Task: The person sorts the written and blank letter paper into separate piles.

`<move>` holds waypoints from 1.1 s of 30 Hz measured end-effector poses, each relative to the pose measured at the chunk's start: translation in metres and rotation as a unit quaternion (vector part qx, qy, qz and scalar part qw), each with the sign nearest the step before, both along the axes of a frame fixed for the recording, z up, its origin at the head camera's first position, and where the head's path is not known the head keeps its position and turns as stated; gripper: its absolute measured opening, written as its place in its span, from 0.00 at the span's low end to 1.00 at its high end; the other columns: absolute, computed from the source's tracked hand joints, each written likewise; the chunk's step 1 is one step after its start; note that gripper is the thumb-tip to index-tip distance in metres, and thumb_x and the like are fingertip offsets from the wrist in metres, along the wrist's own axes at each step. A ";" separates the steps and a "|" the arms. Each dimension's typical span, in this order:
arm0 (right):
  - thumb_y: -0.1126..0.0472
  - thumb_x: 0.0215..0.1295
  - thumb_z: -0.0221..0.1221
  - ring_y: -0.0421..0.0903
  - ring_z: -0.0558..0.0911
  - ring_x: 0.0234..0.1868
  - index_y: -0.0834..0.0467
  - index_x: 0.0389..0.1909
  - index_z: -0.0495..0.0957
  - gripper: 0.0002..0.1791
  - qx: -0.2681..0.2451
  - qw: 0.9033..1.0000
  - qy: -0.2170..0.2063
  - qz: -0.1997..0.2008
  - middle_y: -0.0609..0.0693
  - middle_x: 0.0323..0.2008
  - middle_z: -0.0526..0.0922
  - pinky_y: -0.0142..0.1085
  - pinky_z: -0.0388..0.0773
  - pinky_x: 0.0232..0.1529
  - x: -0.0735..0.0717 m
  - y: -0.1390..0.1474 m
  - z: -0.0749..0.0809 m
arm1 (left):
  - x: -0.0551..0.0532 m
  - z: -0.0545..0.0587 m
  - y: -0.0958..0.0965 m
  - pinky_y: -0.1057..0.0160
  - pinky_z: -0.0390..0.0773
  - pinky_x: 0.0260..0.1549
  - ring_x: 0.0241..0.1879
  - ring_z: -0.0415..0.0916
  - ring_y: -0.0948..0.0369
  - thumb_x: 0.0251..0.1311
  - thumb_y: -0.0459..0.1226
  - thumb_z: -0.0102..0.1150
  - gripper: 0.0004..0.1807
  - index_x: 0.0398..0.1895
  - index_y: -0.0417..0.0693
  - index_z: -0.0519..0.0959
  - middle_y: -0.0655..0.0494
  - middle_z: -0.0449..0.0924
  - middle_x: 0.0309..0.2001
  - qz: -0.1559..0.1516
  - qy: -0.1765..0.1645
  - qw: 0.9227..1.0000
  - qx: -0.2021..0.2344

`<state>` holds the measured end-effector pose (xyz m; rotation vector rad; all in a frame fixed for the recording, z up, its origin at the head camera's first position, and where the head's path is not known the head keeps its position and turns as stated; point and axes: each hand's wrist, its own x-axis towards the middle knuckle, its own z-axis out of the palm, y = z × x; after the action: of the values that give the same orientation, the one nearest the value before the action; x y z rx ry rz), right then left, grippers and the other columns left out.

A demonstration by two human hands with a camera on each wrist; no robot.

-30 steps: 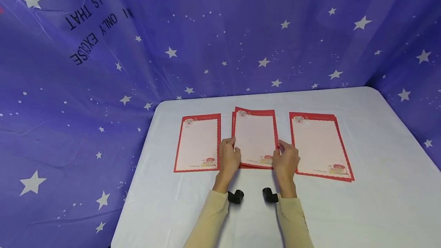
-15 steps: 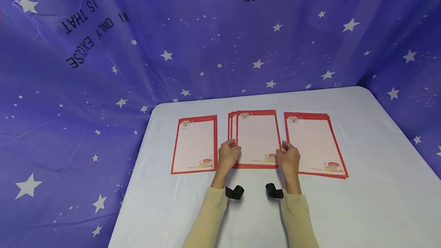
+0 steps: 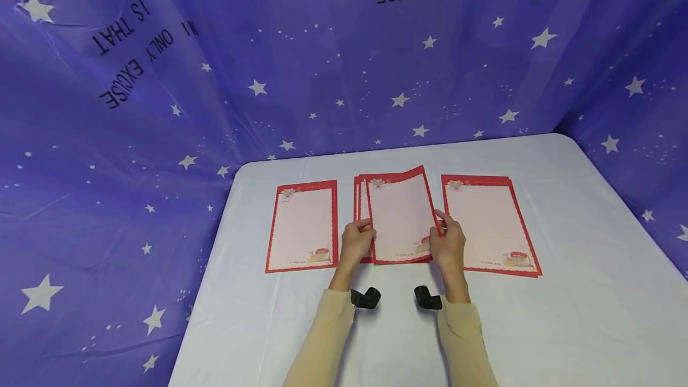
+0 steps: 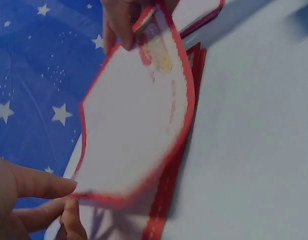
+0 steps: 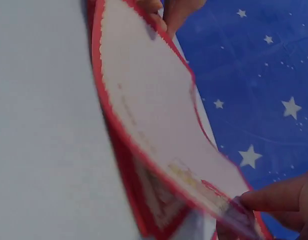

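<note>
Held item: one rectangular pale-pink paper sheet with a red scalloped border, raised at the centre of the table above its pile, bowed, with its 1 o'clock corner bent upward. Printed white flower near its 11 o'clock corner; red-and-yellow motif near its 5 o'clock corner.

Clock positions below are about this sheet, in the head view.

Left hand, 8 o'clock: thumb and fingers pinch the sheet's edge.

Right hand, 4 o'clock: thumb and fingers pinch the opposite edge.

Pile of matching red-bordered sheets, underneath: edges fanned out towards 9 o'clock.

Left-hand stack of red-bordered sheets, 9 o'clock: apart from the pile.

Right-hand stack of red-bordered sheets, 3 o'clock: likewise apart, slightly uneven.

Two black angled wrist fittings, 7 and 5 o'clock, beside beige sleeves.

White cloth-covered table, beneath all.

Purple-blue star-printed curtain, 12 o'clock.
</note>
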<state>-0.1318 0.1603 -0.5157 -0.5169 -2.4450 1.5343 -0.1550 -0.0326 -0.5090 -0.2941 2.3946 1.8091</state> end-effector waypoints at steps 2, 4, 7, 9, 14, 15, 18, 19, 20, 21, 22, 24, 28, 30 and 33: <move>0.72 0.73 0.51 0.58 0.74 0.48 0.67 0.70 0.73 0.25 -0.002 1.000 0.008 -0.008 0.68 0.52 0.76 0.42 0.71 0.44 0.003 0.006 0.004 | 0.000 0.002 0.006 0.69 0.76 0.36 0.41 0.79 0.60 0.67 0.28 0.60 0.19 0.60 0.32 0.82 0.46 0.85 0.46 -0.014 0.019 1.000 -0.005; 0.71 0.75 0.52 0.59 0.74 0.50 0.66 0.70 0.73 0.25 -0.009 1.000 0.016 -0.023 0.68 0.54 0.76 0.42 0.71 0.45 0.006 0.014 0.009 | 0.000 0.005 0.014 0.69 0.78 0.38 0.43 0.82 0.59 0.66 0.27 0.60 0.19 0.59 0.32 0.83 0.45 0.86 0.46 -0.029 0.045 0.999 -0.010; 0.70 0.77 0.51 0.60 0.74 0.54 0.65 0.71 0.73 0.24 -0.012 0.998 0.022 -0.055 0.68 0.57 0.75 0.41 0.70 0.47 0.012 0.030 0.015 | 0.001 0.009 0.032 0.69 0.80 0.35 0.38 0.84 0.60 0.66 0.27 0.60 0.20 0.61 0.33 0.82 0.46 0.87 0.45 -0.049 0.059 0.997 -0.001; 0.69 0.77 0.50 0.59 0.74 0.55 0.63 0.72 0.73 0.25 -0.015 0.997 0.019 -0.079 0.67 0.59 0.74 0.41 0.70 0.48 0.016 0.042 0.017 | 0.005 0.011 0.045 0.67 0.82 0.30 0.32 0.82 0.62 0.66 0.27 0.60 0.22 0.64 0.33 0.79 0.44 0.86 0.46 -0.063 0.052 0.997 0.015; 0.67 0.77 0.49 0.47 0.71 0.50 0.60 0.73 0.73 0.26 -0.022 0.989 -0.006 -0.146 0.65 0.62 0.74 0.35 0.66 0.45 0.025 0.080 0.018 | 0.019 0.013 0.081 0.70 0.79 0.26 0.29 0.75 0.68 0.63 0.24 0.59 0.30 0.71 0.32 0.72 0.41 0.84 0.50 -0.106 0.027 0.993 0.046; 0.67 0.77 0.48 0.44 0.70 0.48 0.60 0.73 0.73 0.26 -0.024 0.987 -0.011 -0.159 0.65 0.62 0.74 0.34 0.65 0.44 0.027 0.088 0.017 | 0.022 0.014 0.089 0.72 0.77 0.28 0.30 0.75 0.69 0.62 0.24 0.59 0.31 0.72 0.31 0.72 0.41 0.84 0.51 -0.117 0.026 0.992 0.048; 0.68 0.76 0.46 0.44 0.69 0.48 0.62 0.73 0.73 0.27 -0.014 0.982 -0.022 -0.188 0.65 0.62 0.73 0.32 0.63 0.44 0.032 0.110 0.013 | 0.029 0.013 0.109 0.73 0.75 0.32 0.35 0.77 0.70 0.62 0.23 0.60 0.31 0.71 0.32 0.73 0.46 0.84 0.53 -0.150 0.025 0.987 0.041; 0.69 0.75 0.45 0.47 0.71 0.50 0.63 0.73 0.73 0.27 -0.008 0.981 -0.023 -0.191 0.67 0.62 0.73 0.32 0.63 0.45 0.034 0.115 0.012 | 0.030 0.013 0.114 0.73 0.75 0.32 0.35 0.77 0.70 0.62 0.23 0.61 0.31 0.71 0.32 0.73 0.49 0.84 0.52 -0.160 0.022 0.986 0.043; 0.69 0.75 0.45 0.51 0.71 0.52 0.65 0.73 0.72 0.27 -0.003 0.981 -0.027 -0.192 0.68 0.62 0.72 0.33 0.63 0.46 0.035 0.119 0.010 | 0.032 0.012 0.119 0.73 0.74 0.32 0.36 0.77 0.70 0.62 0.23 0.61 0.30 0.70 0.31 0.74 0.50 0.84 0.51 -0.166 0.016 0.985 0.049; 0.70 0.75 0.44 0.54 0.71 0.55 0.66 0.72 0.71 0.27 0.004 0.981 -0.032 -0.192 0.69 0.62 0.71 0.33 0.63 0.46 0.037 0.122 0.007 | 0.033 0.012 0.123 0.74 0.74 0.32 0.36 0.78 0.71 0.62 0.23 0.62 0.29 0.69 0.30 0.75 0.51 0.84 0.50 -0.173 0.009 0.983 0.054; 0.70 0.75 0.44 0.58 0.71 0.56 0.67 0.72 0.71 0.27 0.011 0.981 -0.038 -0.191 0.70 0.62 0.70 0.34 0.63 0.46 0.038 0.124 0.004 | 0.035 0.011 0.126 0.74 0.74 0.32 0.36 0.77 0.71 0.62 0.23 0.62 0.28 0.68 0.30 0.75 0.52 0.84 0.48 -0.179 0.003 0.982 0.058; 0.70 0.75 0.43 0.62 0.70 0.58 0.70 0.72 0.70 0.27 0.022 0.981 -0.049 -0.188 0.72 0.62 0.69 0.35 0.64 0.46 0.041 0.127 0.000 | 0.036 0.009 0.131 0.75 0.74 0.31 0.34 0.76 0.72 0.61 0.23 0.61 0.28 0.67 0.26 0.75 0.50 0.84 0.46 -0.189 -0.009 0.979 0.070; 0.70 0.74 0.41 0.66 0.69 0.58 0.75 0.71 0.68 0.27 0.025 0.983 -0.059 -0.171 0.76 0.62 0.66 0.45 0.70 0.50 0.042 0.130 -0.006 | 0.035 0.006 0.136 0.75 0.73 0.32 0.31 0.73 0.73 0.61 0.23 0.63 0.28 0.66 0.26 0.75 0.51 0.83 0.42 -0.201 -0.023 0.978 0.052; 0.70 0.73 0.40 0.71 0.67 0.63 0.78 0.70 0.67 0.28 0.029 0.985 -0.062 -0.157 0.79 0.63 0.64 0.54 0.70 0.59 0.042 0.133 -0.007 | 0.034 0.004 0.137 0.75 0.73 0.35 0.32 0.72 0.73 0.62 0.26 0.63 0.28 0.67 0.28 0.75 0.53 0.82 0.42 -0.203 -0.028 0.978 0.029; 0.69 0.71 0.40 0.78 0.60 0.67 0.81 0.68 0.66 0.29 0.053 0.986 -0.082 -0.137 0.83 0.63 0.60 0.63 0.58 0.68 0.042 0.137 -0.008 | 0.032 0.002 0.136 0.74 0.74 0.38 0.32 0.75 0.73 0.63 0.28 0.62 0.28 0.68 0.30 0.75 0.55 0.82 0.43 -0.207 -0.027 0.978 0.007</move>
<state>-0.0894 0.2971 -0.5238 -0.9479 -2.4302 1.2886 -0.1232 0.1034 -0.5073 0.1478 2.1982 1.6015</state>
